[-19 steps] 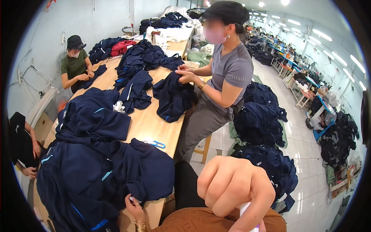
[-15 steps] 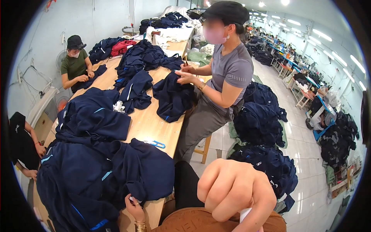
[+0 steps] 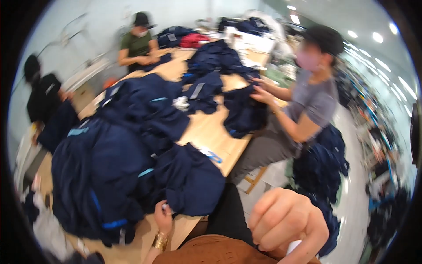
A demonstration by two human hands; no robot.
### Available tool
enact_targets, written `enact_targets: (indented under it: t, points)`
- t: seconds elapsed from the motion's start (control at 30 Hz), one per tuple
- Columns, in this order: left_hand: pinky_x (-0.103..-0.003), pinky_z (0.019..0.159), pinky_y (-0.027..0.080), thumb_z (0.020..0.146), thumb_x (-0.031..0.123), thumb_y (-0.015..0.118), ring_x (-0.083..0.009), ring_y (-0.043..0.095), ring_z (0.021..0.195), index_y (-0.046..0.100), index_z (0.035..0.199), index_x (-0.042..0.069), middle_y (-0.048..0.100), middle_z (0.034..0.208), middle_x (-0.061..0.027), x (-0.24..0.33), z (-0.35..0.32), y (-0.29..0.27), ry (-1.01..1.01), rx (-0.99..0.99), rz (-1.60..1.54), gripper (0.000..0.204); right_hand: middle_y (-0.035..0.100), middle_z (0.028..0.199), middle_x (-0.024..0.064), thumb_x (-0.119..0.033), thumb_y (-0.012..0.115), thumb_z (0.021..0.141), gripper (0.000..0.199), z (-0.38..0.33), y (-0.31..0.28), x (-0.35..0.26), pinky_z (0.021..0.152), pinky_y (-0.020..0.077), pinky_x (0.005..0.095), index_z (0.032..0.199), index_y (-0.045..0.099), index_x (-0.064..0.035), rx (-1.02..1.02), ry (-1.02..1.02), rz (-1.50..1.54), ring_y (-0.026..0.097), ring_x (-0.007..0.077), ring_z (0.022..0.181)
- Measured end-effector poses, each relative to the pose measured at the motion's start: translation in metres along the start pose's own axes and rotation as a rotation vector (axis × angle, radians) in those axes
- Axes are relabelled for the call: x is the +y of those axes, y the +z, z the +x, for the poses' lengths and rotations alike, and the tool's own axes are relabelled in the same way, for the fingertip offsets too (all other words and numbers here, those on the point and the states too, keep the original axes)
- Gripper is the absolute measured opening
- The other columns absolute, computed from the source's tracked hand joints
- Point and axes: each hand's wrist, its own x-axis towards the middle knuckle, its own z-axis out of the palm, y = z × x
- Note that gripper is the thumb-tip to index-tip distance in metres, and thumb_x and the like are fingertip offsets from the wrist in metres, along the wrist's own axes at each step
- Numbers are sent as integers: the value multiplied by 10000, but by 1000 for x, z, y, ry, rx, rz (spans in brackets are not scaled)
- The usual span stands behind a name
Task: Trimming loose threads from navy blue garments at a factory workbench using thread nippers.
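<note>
- In the head view, the scene is being shown farther right than earlier.
- On the worktop (image 3: 206, 125), the navy garment (image 3: 189, 180) is being pinched at its edge by the left hand (image 3: 163, 218).
- A mostly hidden white object (image 3: 293, 247) is being clasped in the right hand (image 3: 288, 222).
- The pinched edge is probably best being kept flat, untwisted.

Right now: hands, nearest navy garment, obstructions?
Left hand at near edge of navy garment. Right hand clear of garment, curled around white item. Navy heap against that garment's left side.
</note>
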Motion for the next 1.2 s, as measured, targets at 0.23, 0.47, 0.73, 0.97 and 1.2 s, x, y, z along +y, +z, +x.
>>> enact_targets:
  t: [0.23, 0.47, 0.73, 0.97, 1.2]
  points:
    - [-215, 515, 403, 889, 133, 521, -71, 492, 559, 575, 1022, 54, 555, 781, -36, 18, -2, -8, -350, -129, -263, 164, 516, 786, 119, -278, 713, 780, 336, 9, 41, 46, 469, 388, 214, 926, 611, 7, -107, 30, 340, 501, 144, 547]
    - [-172, 493, 397, 921, 132, 473, -46, 507, 560, 547, 1065, 43, 588, 821, -27, 37, -1, -22, -484, -75, -577, 185, 510, 761, 136, -140, 708, 775, 246, 17, 74, 73, 461, 388, 218, 897, 614, 52, -59, -31, 616, 501, 156, 550]
    - [-162, 488, 375, 918, 172, 491, -32, 489, 555, 552, 1077, 72, 592, 843, -23, 51, -5, -35, -524, -67, -691, 197, 504, 748, 143, -130, 705, 769, 287, 26, 91, 73, 447, 383, 212, 936, 592, 74, -15, 67, 610, 483, 152, 529]
    - [-163, 503, 393, 920, 175, 494, -32, 495, 571, 558, 1082, 82, 597, 856, -22, 50, -9, -41, -480, -45, -762, 197, 534, 735, 98, -306, 648, 830, 426, 37, 126, 73, 456, 367, 188, 999, 530, 67, 143, 792, 615, 483, 89, 507]
    - [-163, 520, 394, 921, 172, 495, -34, 499, 590, 565, 1079, 79, 601, 857, -20, 29, -9, -45, -476, 22, -769, 196, 614, 857, 168, -186, 671, 800, 331, 73, 155, 102, 749, 445, 405, 1000, 589, 66, -293, 668, 898, 589, 251, 741]
